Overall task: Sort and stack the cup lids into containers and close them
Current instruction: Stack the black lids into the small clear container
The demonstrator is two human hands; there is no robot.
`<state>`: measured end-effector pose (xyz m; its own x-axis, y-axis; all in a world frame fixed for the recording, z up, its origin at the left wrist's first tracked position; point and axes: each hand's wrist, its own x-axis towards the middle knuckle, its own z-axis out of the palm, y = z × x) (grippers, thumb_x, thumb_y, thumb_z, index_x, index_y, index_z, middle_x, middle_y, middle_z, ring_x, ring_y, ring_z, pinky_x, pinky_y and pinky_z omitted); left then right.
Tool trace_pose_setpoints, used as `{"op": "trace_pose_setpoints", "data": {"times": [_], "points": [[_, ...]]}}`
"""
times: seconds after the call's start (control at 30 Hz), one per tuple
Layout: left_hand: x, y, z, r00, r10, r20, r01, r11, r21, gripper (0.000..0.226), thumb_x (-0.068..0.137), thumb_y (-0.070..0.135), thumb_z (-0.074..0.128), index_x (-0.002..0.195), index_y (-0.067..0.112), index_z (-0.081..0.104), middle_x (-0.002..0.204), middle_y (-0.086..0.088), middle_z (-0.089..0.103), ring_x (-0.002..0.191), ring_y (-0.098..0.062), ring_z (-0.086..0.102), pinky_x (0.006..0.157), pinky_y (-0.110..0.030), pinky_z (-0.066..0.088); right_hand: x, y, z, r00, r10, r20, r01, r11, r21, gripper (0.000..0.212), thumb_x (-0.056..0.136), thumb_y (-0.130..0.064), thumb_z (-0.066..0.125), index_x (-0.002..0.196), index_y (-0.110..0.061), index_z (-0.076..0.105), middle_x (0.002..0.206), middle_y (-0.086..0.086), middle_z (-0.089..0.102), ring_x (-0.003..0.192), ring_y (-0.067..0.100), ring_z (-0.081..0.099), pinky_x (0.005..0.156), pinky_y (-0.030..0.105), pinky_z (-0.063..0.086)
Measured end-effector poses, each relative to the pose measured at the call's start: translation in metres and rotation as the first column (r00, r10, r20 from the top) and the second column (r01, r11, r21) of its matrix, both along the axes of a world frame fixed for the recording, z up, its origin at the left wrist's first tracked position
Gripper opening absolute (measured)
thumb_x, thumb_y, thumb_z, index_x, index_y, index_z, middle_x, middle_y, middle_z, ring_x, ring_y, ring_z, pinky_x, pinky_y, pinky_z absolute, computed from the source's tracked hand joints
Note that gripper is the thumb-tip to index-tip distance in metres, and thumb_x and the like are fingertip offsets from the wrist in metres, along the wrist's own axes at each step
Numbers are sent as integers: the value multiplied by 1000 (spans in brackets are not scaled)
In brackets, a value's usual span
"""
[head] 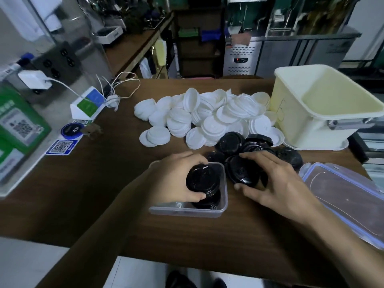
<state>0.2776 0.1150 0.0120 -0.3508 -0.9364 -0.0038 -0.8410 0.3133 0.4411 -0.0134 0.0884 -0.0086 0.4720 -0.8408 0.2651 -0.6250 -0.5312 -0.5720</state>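
Observation:
A small clear plastic container point(222, 206) sits near the front of the brown table. My left hand point(174, 179) grips a stack of black cup lids point(202, 180) standing inside it. My right hand point(276, 181) holds another black lid point(242, 172) just right of the container, thumb below and fingers over its top. More loose black lids point(232, 142) lie behind. A large heap of white lids point(207, 115) spreads across the table's middle. A tall cream bin point(307, 123) stands open at the back right.
A clear lid with blue clips point(349, 196) lies flat at the right edge. At the left are QR code signs point(62, 146), a white charger with cables point(35, 79) and a small white stand point(89, 103). Bare table point(93, 183) lies front left.

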Motion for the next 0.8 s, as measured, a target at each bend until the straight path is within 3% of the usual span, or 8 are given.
{"op": "trace_pose_setpoints", "data": {"times": [0.1,0.17,0.33,0.6,0.73,0.8], "points": [[-3,2,-7,989,15,145,-14,1000,-5,78,64,75,73,134,49,49,120,32,53,114,7,55,101,-34,49,6,-3,4,1000,23,-8,-23,1000,-7,71,78,-58,77,139,-27,57,128,-15,58,121,5,58,102,29,49],[-6,0,-11,989,-9,147,5,1000,30,75,69,67,80,135,45,53,119,30,53,114,6,54,98,-24,45,9,-2,5,999,36,-6,-36,999,-3,70,78,-55,79,138,-27,58,128,-15,58,120,4,58,101,23,47],[-7,-6,-29,994,-48,93,40,995,90,69,68,61,84,128,41,57,120,27,54,115,0,54,98,-33,52,14,1,7,999,50,0,-50,999,7,68,79,-48,84,138,-26,59,126,-17,59,121,0,57,100,10,41],[-6,-8,-40,987,-73,143,67,997,49,58,71,62,82,119,40,58,111,20,57,105,-12,61,83,-41,57,28,0,8,991,133,6,-133,991,23,67,80,-51,83,137,-28,57,128,-21,56,123,-1,56,102,25,49],[7,-8,-38,993,-22,114,15,998,56,59,69,65,86,105,23,66,105,14,59,98,-11,60,84,-41,54,43,-3,11,983,176,-61,-172,983,55,60,79,-51,83,127,-32,54,122,-19,56,115,0,56,96,28,50],[18,-6,-35,996,24,81,-25,1000,6,64,70,65,85,117,25,70,121,18,62,109,-8,62,94,-41,53,51,-5,13,972,200,-125,-193,979,62,57,78,-52,83,121,-34,51,117,-19,54,107,0,54,91,25,48]]}}
